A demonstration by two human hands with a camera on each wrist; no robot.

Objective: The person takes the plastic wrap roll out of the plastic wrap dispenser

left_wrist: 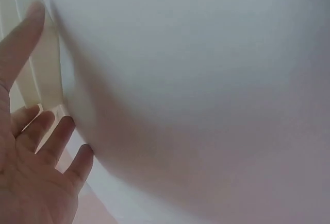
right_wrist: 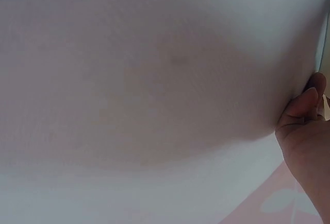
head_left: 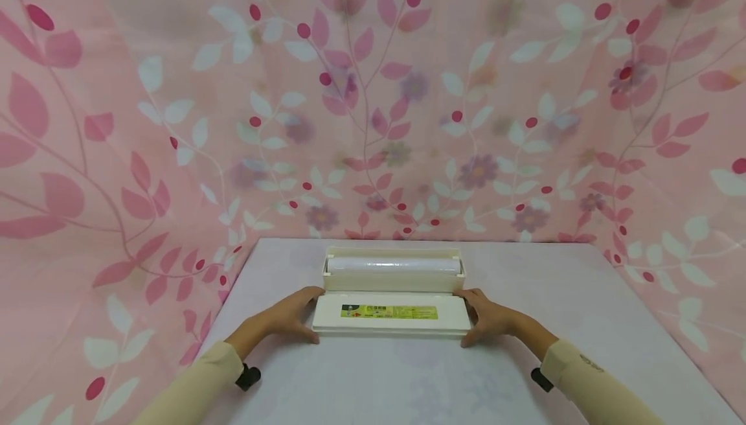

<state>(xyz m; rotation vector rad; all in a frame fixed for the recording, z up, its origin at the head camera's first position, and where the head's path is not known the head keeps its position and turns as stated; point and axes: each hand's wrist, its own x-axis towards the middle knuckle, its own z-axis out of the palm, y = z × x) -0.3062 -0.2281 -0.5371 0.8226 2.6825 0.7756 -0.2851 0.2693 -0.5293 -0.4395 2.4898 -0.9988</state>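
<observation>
Two bare hands flank one cream cling-film box on the table: the left hand (head_left: 291, 316) at the left end of its lid (head_left: 392, 325), the right hand (head_left: 488, 317) at the right end. The dispenser box (head_left: 394, 282) lies with its long axis running left to right, straight across from one hand to the other, so neither hand is clearly nearer. Its lid lies swung open on the near side, and the film roll (head_left: 393, 265) rests in the far trough, parallel to the lid and just beyond the fingertips.

Each hand makes a wide C about its end of the lid, thumb at the near corner, fingers toward the far one. In the left wrist view the fingers are spread apart and the thumb touches the cream edge; the right wrist view hides most of the fingers, so how firmly they press I cannot tell.

Counted: one box, one lid, one roll, one yellow-green label (head_left: 388, 311) on the lid, two beige sleeves (head_left: 192, 379), two black wrist devices (head_left: 248, 378), one table (head_left: 379, 386) under a pale cloth. Pink floral curtain (head_left: 373, 88) hangs left, right and far; its panels cannot be counted.
</observation>
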